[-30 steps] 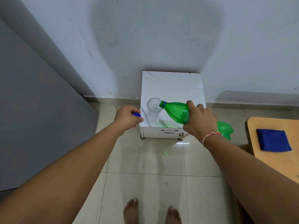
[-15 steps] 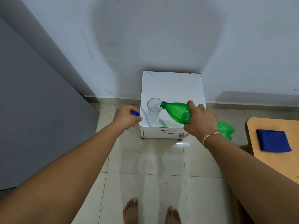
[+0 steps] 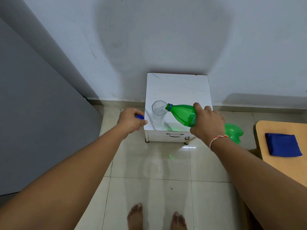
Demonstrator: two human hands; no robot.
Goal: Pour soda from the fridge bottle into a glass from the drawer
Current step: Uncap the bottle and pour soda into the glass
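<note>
A clear glass (image 3: pixel 158 113) stands on the front left part of a small white marble-topped cabinet (image 3: pixel 181 87). My right hand (image 3: pixel 206 123) grips a green soda bottle (image 3: pixel 181 114) around its middle, tilted nearly flat, with its open mouth at the glass's right rim. My left hand (image 3: pixel 131 121) hovers just left of the cabinet's front corner, fingers closed on the blue bottle cap (image 3: pixel 140 116). The bottle's base pokes out behind my right wrist.
The cabinet has a drawer with a metal handle (image 3: pixel 175 135) in its front. A grey panel (image 3: pixel 33 113) fills the left. A wooden table (image 3: pixel 282 146) with a folded blue cloth (image 3: pixel 282 144) is at the right. My bare feet stand on the tiled floor.
The bottle's mouth has edged slightly closer to the glass rim and tilted a little more. My left hand has barely moved.
</note>
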